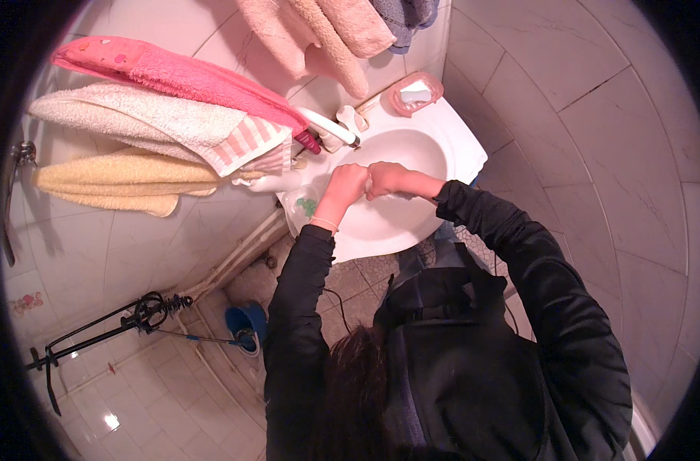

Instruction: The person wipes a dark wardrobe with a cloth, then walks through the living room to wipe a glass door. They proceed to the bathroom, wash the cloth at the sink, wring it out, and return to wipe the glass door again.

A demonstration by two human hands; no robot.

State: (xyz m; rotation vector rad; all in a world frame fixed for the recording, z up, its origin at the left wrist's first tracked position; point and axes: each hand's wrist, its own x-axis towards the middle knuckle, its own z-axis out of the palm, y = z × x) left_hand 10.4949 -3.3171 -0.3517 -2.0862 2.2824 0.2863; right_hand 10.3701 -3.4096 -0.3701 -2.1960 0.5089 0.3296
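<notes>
My left hand [348,183] and my right hand [387,178] meet over the white washbasin [425,225], both with fingers curled in. A small pale bit shows between the two fists, and something greyish shows under my right hand; whether it is cloth, foam or water I cannot tell. The palms are hidden. A white tap [332,128] with a metal tip reaches over the basin's back edge, just beyond my hands. Beside my left wrist, a clear container [295,214] with green pieces stands on the basin's left corner.
A pink soap dish [395,99] sits on the basin's back right corner. Pink [194,78], white [154,112] and yellow [125,176] towels hang at the left, near a dark red tube [308,142]. A blue bucket [243,317] stands on the floor at lower left.
</notes>
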